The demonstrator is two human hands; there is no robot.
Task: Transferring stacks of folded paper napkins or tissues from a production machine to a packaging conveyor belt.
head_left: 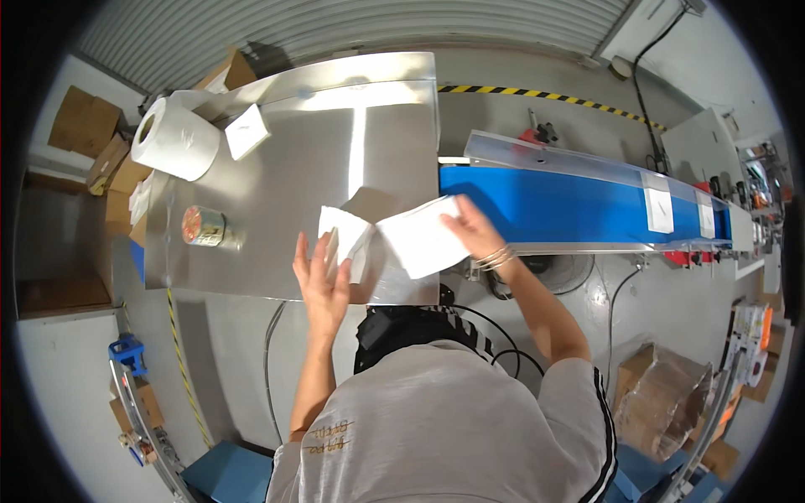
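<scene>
My right hand (475,230), with bangles at the wrist, pinches the right edge of a flat white packet (423,241) above the steel table's front right corner. Its kind is not plain, as it could be a pouch or a thin carton. To its left, a second white packet (356,233) stands tilted on the table. My left hand (322,281) is beside that one, palm up with fingers spread, the fingertips overlapping its lower left side. Whether they touch it I cannot tell.
A large white roll (178,139), a small white packet (247,132) and a round clear jar (204,226) with colourful contents stand on the steel table (293,168). On the right, a blue conveyor belt (553,205) with clear side guards carries white packets (658,204). Cardboard boxes (658,390) lie around.
</scene>
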